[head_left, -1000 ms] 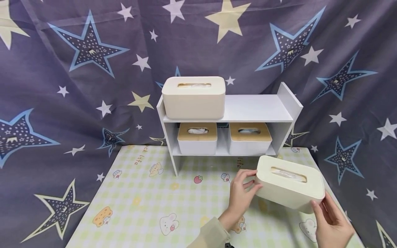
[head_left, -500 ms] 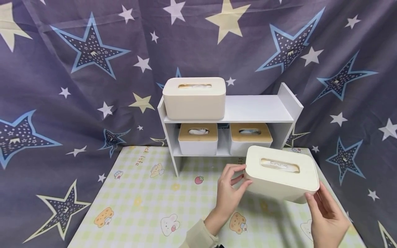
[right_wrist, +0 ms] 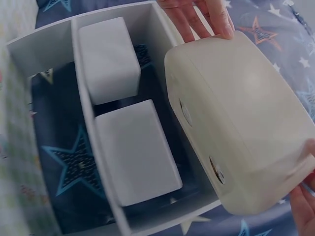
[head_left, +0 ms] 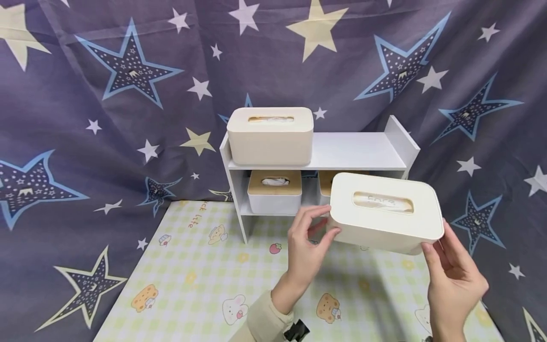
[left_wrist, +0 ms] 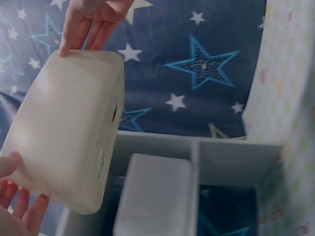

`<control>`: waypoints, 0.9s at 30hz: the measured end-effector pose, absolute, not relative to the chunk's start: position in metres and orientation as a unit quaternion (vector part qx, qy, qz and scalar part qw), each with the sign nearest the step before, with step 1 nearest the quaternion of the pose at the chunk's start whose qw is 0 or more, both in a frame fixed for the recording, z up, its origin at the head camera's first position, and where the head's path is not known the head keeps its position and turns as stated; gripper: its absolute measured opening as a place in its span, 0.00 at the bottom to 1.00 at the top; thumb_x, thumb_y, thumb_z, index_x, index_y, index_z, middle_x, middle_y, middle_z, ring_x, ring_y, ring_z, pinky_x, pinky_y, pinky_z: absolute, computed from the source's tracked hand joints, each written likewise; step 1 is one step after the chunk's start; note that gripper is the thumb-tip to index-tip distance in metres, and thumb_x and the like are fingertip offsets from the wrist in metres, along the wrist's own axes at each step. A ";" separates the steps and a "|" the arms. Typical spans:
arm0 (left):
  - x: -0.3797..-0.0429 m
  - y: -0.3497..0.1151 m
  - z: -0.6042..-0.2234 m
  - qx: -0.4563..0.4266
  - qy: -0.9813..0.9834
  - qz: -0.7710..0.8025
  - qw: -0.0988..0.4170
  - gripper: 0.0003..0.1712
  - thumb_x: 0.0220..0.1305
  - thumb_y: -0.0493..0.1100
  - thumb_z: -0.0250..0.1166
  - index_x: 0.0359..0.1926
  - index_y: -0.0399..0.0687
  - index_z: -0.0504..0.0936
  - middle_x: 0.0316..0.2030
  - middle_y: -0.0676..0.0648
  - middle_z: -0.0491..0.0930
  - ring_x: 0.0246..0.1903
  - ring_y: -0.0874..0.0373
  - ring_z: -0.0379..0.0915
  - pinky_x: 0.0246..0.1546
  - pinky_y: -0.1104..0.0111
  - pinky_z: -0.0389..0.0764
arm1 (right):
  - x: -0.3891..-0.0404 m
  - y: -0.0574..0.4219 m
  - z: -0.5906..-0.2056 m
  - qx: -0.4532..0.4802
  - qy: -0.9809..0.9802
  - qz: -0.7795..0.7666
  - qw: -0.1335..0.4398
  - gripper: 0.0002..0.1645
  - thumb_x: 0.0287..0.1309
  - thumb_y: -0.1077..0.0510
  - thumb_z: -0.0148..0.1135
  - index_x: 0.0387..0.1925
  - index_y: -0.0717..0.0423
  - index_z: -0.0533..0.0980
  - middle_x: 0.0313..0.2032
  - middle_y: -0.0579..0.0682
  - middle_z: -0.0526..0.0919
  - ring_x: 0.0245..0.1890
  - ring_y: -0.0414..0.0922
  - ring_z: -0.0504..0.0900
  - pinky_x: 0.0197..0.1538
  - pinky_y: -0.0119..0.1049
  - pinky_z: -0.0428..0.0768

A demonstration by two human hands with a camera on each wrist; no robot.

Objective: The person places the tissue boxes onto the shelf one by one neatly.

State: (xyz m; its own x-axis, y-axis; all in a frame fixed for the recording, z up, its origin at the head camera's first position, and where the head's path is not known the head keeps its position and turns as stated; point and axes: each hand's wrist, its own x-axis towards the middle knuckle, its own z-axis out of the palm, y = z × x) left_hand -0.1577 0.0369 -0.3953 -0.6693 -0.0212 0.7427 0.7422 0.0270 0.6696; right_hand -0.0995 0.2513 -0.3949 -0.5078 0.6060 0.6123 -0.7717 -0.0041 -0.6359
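Observation:
A long cream tissue box (head_left: 380,232) with rounded corners and a slot in its lid is held up off the table, its right end a little lower. My left hand (head_left: 307,244) grips its left end, thumb in front and fingers behind. At the other end, my right hand (head_left: 455,280) pinches the lower right corner between thumb and fingers. White tissue shows in the slot. Both wrist views show the same box between the two hands, beside the white shelf (right_wrist: 101,162).
A similar cream tissue box (head_left: 269,145) stands on the shelf's upper board (head_left: 352,147), at the left. Below are two white boxes with wooden lids, a left one (head_left: 275,197) and a right one (head_left: 325,187), mostly hidden. A checkered cloth (head_left: 205,280) covers the table; a star-patterned curtain (head_left: 265,61) hangs behind.
Both hands have lifted the cream tissue box upward and slightly left, closer to the shelf. It now covers most of the lower right box. Both grips stay the same.

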 end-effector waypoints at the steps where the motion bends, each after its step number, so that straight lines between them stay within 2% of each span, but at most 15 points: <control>1: -0.159 0.037 -0.391 -0.283 -0.648 -0.637 0.306 0.22 0.56 0.32 0.73 0.53 0.36 0.79 0.50 0.38 0.78 0.52 0.46 0.80 0.52 0.66 0.86 | -0.101 0.251 -0.391 0.082 -0.510 0.701 0.492 0.28 0.48 0.86 0.61 0.54 0.85 0.72 0.54 0.65 0.82 0.55 0.47 0.85 0.57 0.30 0.83; 7: -0.167 0.034 -0.365 -0.298 -0.640 -0.621 0.340 0.22 0.58 0.32 0.71 0.54 0.35 0.78 0.52 0.37 0.77 0.54 0.47 0.79 0.54 0.66 0.86 | -0.117 0.248 -0.366 0.092 -0.509 0.689 0.508 0.27 0.48 0.84 0.64 0.54 0.82 0.73 0.54 0.66 0.82 0.55 0.48 0.85 0.57 0.30 0.84; 15: -0.181 0.036 -0.338 -0.305 -0.642 -0.604 0.360 0.24 0.61 0.33 0.70 0.58 0.35 0.77 0.55 0.37 0.75 0.57 0.47 0.77 0.58 0.67 0.83 | -0.140 0.247 -0.340 0.078 -0.520 0.679 0.513 0.26 0.50 0.79 0.67 0.54 0.75 0.77 0.54 0.62 0.84 0.55 0.46 0.85 0.58 0.27 0.83; 19: -0.190 0.038 -0.333 -0.299 -0.642 -0.607 0.360 0.25 0.61 0.34 0.70 0.59 0.36 0.77 0.57 0.38 0.75 0.57 0.47 0.77 0.59 0.67 0.82 | -0.154 0.249 -0.335 0.086 -0.511 0.694 0.499 0.26 0.51 0.78 0.67 0.55 0.74 0.77 0.54 0.60 0.85 0.54 0.45 0.86 0.58 0.27 0.82; 27: -0.209 0.042 -0.333 -0.285 -0.652 -0.606 0.354 0.28 0.61 0.36 0.71 0.62 0.38 0.75 0.59 0.39 0.75 0.60 0.48 0.75 0.61 0.68 0.81 | -0.180 0.256 -0.334 0.067 -0.556 0.666 0.493 0.25 0.53 0.74 0.69 0.56 0.67 0.79 0.54 0.57 0.85 0.55 0.42 0.85 0.59 0.26 0.81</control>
State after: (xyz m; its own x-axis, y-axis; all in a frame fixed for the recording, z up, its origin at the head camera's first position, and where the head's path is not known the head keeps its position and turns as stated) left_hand -0.2089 0.0424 -0.3334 -0.5866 -0.0578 0.8078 0.8014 0.1024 0.5893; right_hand -0.1802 0.2556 -0.3338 -0.5052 0.5817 0.6375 -0.7307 0.1047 -0.6746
